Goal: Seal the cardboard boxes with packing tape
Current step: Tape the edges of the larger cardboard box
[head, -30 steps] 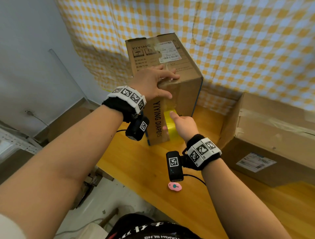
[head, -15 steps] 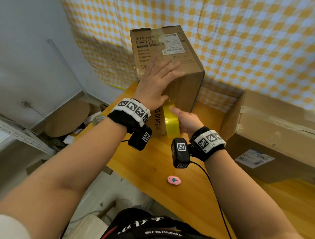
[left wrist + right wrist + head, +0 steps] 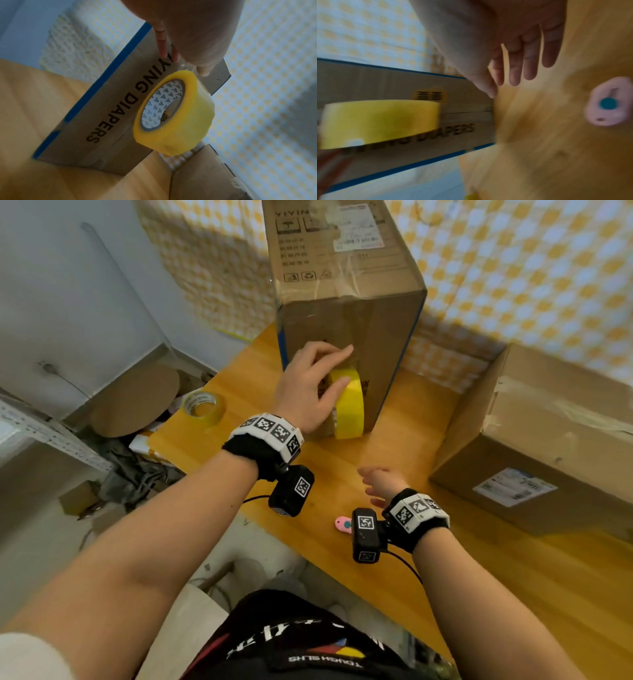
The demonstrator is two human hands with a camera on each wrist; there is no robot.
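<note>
On the wooden table [image 3: 428,542], a tall cardboard box [image 3: 346,313] stands on end. A yellow tape roll [image 3: 349,409] hangs against its near face, low down, close to the tabletop. Clear tape runs up from the roll along the seam. Left hand [image 3: 313,388] presses on the box face just above the roll, fingers nearly straight, thumb on the roll's rim; no full grip visible. Right hand [image 3: 380,484] hovers over the table, apart from the box, fingers loose and spread, holding nothing. A small pink cutter [image 3: 343,524] lies near it.

Judgement: the strip is laid but not cut; cutting it free looks like the next step. A second box [image 3: 534,440] sits to the right, already taped on top. A spare tape roll [image 3: 202,408] rests at the table's left edge.
</note>
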